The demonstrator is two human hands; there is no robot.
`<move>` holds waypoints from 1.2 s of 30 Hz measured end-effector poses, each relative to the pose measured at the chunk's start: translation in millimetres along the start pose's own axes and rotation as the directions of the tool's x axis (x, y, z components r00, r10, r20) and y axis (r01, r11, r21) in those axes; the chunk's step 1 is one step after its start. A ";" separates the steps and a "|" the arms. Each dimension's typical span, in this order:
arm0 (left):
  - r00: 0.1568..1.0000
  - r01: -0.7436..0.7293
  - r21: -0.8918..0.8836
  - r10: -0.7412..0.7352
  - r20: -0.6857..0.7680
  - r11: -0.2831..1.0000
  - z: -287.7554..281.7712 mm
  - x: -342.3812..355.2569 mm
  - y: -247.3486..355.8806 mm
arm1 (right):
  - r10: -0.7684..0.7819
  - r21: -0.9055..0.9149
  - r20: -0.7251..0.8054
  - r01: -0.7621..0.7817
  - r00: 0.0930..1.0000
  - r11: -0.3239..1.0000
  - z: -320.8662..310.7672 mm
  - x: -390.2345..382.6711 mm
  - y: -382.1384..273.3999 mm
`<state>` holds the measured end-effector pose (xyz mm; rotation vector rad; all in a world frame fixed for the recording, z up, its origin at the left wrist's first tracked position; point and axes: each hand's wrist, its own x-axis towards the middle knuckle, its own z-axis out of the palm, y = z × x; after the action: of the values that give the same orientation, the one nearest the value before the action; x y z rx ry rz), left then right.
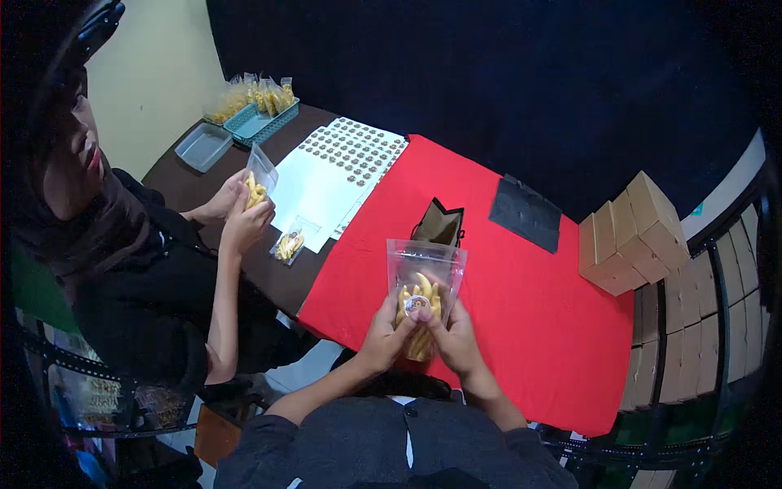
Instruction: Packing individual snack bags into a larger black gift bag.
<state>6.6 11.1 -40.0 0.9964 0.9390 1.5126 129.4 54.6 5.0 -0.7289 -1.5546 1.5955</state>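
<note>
I hold a clear plastic pouch point(423, 285) of yellow finger-shaped snacks upright over the red cloth point(529, 310). My left hand point(383, 336) grips its lower left side and my right hand point(458, 336) grips its lower right. A small round sticker point(416, 306) sits on the pouch front, with my thumbs next to it. Just behind the pouch stands an open black and brown paper bag point(440, 224).
A person on the left holds another snack pouch point(258, 183); one more pouch point(289, 243) lies by white sticker sheets point(334, 171). A teal tray point(257, 122) of pouches and a clear tub point(204, 145) sit far left. Flat black bags point(525, 213) and brown cardboard boxes point(627, 236) are at right.
</note>
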 end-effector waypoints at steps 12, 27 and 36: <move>0.998 0.041 -0.140 -0.048 -0.047 0.989 -5.9 -7.7 3.5 | 0.102 0.200 0.008 -0.101 0.995 0.975 11.7 -5.3 9.6; 0.964 -0.089 -0.453 -0.037 -0.262 0.887 -18.6 -4.1 15.8 | 0.035 -0.078 0.193 -0.020 0.981 0.997 6.8 -5.9 4.5; 0.974 0.039 -0.271 -0.097 -0.204 0.962 -11.5 1.3 -2.1 | -0.106 -0.422 0.206 0.186 0.973 0.888 -5.4 -12.1 13.3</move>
<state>-3.6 12.0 -45.8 0.6100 0.8815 1.6604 138.6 48.0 -10.0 -0.6959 -2.0889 1.2336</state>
